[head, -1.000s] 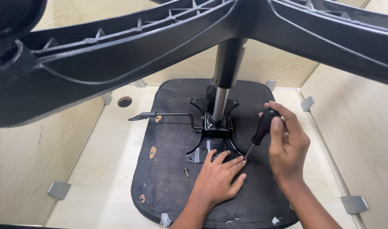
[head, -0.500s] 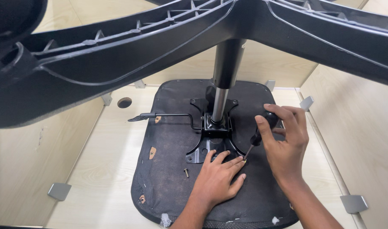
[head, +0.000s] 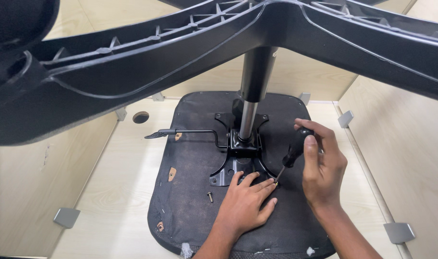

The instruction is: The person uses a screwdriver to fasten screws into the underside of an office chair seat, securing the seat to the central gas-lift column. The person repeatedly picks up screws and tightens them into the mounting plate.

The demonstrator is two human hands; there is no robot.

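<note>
On the upturned black fabric seat underside (head: 200,211), my right hand (head: 322,172) had rolled the black-handled screwdriver (head: 292,154) round, fingers closed on it, while my left hand (head: 245,204) lay flat, holding nothing.

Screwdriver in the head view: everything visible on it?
The screwdriver has a bulbous black handle and a thin metal shaft. The right hand wraps the handle; the tool tilts down-left, tip at the black metal bracket on the upturned chair seat, right beside the left hand's fingertips. Tip type is not visible.
</note>
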